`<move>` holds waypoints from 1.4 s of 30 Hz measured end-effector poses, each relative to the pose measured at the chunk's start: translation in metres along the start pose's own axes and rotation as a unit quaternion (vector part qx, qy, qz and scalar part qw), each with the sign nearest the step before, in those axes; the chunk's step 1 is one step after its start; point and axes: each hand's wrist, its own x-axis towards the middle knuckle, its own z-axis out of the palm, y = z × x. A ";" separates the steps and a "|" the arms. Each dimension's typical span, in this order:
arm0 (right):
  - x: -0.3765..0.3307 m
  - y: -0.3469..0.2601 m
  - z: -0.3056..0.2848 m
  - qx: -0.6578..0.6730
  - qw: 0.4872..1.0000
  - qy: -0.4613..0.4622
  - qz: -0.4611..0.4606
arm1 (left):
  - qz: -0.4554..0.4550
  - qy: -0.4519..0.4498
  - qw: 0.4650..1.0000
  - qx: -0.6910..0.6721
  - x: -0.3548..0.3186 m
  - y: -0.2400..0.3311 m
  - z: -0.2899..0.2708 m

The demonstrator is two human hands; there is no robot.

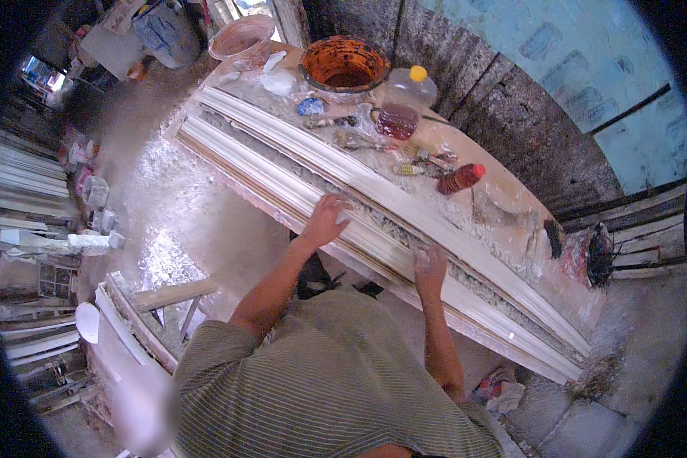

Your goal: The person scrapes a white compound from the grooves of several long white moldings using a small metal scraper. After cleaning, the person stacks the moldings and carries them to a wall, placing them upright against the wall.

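Two long white profiled mouldings (275, 174) lie side by side on a dusty workbench, running from the far left to the near right. My left hand (327, 221) is on the nearer strip, left of its middle, with fingers curled around a small pale piece that I cannot identify. Farther right, my right hand (430, 271) is closed over the far edge of the same strip, its fingers whitened with dust. A second moulding (389, 195) lies just beyond both hands, separated by a narrow gap full of crumbs.
Along the bench's back stand an orange-lined bucket (345, 67), a clear jug with a yellow cap (411, 90) and a red-capped bottle (461, 179). Brushes (359, 140) lie between them. A pinkish basin (241, 38) is at the far left; a dark wall rises behind.
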 end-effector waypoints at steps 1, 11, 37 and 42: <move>0.028 -0.034 0.006 0.047 0.998 -0.040 0.010 | -0.024 0.017 0.999 0.026 0.000 -0.019 -0.014; 0.306 -0.238 0.244 -0.048 0.988 -0.144 -0.038 | -0.049 0.048 0.997 -0.024 0.002 -0.193 -0.109; 0.304 -0.349 0.246 -0.091 0.958 -0.249 -0.106 | -0.097 0.008 0.990 -0.105 0.003 -0.271 -0.204; 0.336 -0.380 0.278 -0.051 0.958 -0.245 -0.138 | -0.093 0.008 0.990 -0.109 0.000 -0.274 -0.201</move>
